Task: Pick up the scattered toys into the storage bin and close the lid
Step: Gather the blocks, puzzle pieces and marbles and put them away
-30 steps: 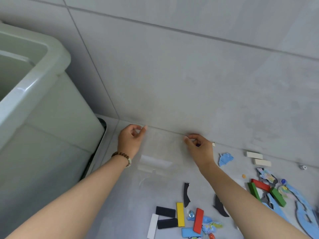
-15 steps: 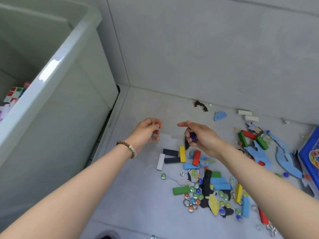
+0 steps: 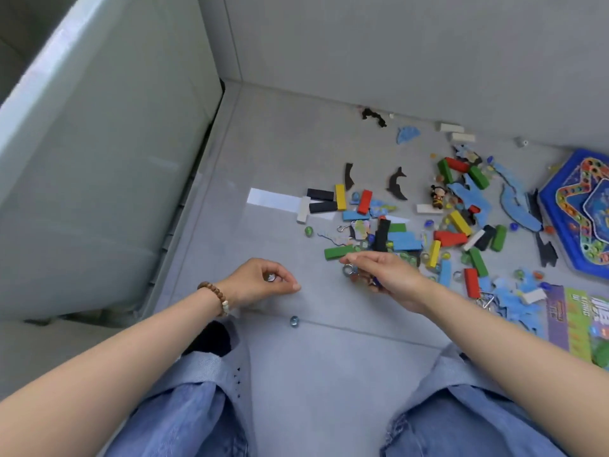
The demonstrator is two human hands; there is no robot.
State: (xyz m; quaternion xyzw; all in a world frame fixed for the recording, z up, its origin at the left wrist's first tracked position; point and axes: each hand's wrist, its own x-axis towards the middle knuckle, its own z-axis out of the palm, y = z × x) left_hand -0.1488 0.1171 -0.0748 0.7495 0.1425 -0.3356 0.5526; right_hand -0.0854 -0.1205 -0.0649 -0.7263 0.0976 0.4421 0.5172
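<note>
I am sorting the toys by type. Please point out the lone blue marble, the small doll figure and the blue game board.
blue marble point(image 3: 294, 321), head view, its middle.
doll figure point(image 3: 437, 196), head view, its body.
game board point(image 3: 557, 189), head view, its blue left rim.

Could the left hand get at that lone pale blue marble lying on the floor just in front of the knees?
Probably yes. The pale blue marble lies alone on bare floor, just below and right of the left hand, nothing between them. The fingers curl around something small and shiny, so the grip may already be full.
</note>
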